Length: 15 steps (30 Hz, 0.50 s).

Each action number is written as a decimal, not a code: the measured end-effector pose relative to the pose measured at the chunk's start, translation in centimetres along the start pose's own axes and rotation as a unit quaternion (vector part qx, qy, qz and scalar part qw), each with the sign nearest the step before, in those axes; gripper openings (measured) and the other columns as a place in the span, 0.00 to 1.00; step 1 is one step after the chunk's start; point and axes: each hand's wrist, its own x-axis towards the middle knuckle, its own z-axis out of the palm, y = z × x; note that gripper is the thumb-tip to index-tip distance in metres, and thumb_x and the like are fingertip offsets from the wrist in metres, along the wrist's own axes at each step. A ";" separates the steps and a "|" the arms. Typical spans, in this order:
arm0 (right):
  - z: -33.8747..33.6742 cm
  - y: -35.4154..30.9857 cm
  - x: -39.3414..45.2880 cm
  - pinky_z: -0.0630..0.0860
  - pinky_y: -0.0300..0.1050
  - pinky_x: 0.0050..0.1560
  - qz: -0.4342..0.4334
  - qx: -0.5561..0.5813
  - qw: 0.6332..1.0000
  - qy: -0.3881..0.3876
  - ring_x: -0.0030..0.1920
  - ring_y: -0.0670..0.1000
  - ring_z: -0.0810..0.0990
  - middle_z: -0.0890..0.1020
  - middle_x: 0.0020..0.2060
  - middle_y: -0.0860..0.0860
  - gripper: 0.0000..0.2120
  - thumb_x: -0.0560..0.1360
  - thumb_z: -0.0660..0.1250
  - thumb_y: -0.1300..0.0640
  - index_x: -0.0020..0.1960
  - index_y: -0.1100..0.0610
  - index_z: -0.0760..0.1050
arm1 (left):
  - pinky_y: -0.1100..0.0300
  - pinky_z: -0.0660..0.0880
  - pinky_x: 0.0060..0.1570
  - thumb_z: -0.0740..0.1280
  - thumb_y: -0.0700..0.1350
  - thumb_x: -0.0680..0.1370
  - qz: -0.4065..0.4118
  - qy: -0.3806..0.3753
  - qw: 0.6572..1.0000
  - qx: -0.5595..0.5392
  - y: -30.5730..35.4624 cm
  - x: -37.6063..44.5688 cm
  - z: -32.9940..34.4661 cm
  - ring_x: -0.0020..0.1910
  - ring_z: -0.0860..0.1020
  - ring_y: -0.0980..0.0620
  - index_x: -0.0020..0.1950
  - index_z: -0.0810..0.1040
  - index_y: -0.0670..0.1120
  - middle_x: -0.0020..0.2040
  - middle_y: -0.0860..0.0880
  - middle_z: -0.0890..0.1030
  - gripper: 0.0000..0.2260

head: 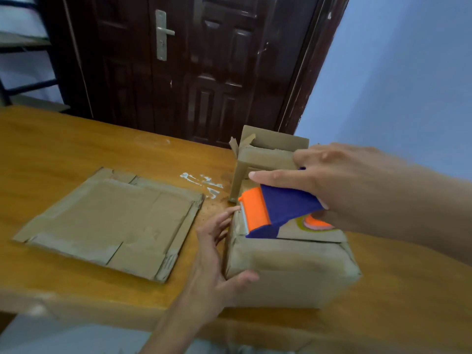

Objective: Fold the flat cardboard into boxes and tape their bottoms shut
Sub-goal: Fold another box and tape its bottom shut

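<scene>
On the wooden table (76, 139), left of centre: flat cardboard (112, 223), lying unfolded, well apart from both hands. Right of it, at the near edge: folded box (288, 272), flaps closed on its upper face. Behind that, touching or nearly so: second box (265, 159), flaps standing open. Left hand (217, 261), fingers straight, thumb spread, presses the folded box's left side. Right hand (329, 180) grips a tape dispenser (275, 213), blue and orange, from above; long axis runs left-right, orange end pointing left at the box's left top edge, apparently touching it.
</scene>
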 end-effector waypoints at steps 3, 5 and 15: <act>-0.4 0.1 0.8 0.65 0.43 0.32 -0.013 0.000 1.000 0.006 0.41 0.49 0.67 0.62 0.43 0.41 0.47 0.70 0.77 0.43 0.78 0.30 0.51 | 0.40 0.73 0.69 0.73 0.70 0.72 0.003 0.004 1.000 0.009 -0.6 0.0 -0.1 0.76 0.69 0.40 0.77 0.59 0.52 0.78 0.47 0.67 0.42; -1.2 0.1 1.4 0.67 0.45 0.36 -0.008 -0.015 1.000 -0.022 0.44 0.50 0.68 0.62 0.44 0.41 0.45 0.74 0.72 0.41 0.77 0.26 0.45 | 0.34 0.73 0.67 0.73 0.68 0.73 0.022 0.007 1.000 0.005 -0.8 0.0 -0.2 0.77 0.68 0.39 0.73 0.61 0.54 0.78 0.48 0.66 0.37; 5.5 1.2 -1.3 0.59 0.42 0.30 0.042 0.024 0.997 -0.059 0.35 0.51 0.67 0.68 0.40 0.47 0.58 0.58 0.84 0.59 0.82 0.41 0.61 | 0.36 0.78 0.61 0.69 0.67 0.78 0.036 -0.045 0.998 0.028 -0.1 0.3 -0.7 0.78 0.66 0.38 0.67 0.68 0.54 0.79 0.45 0.63 0.26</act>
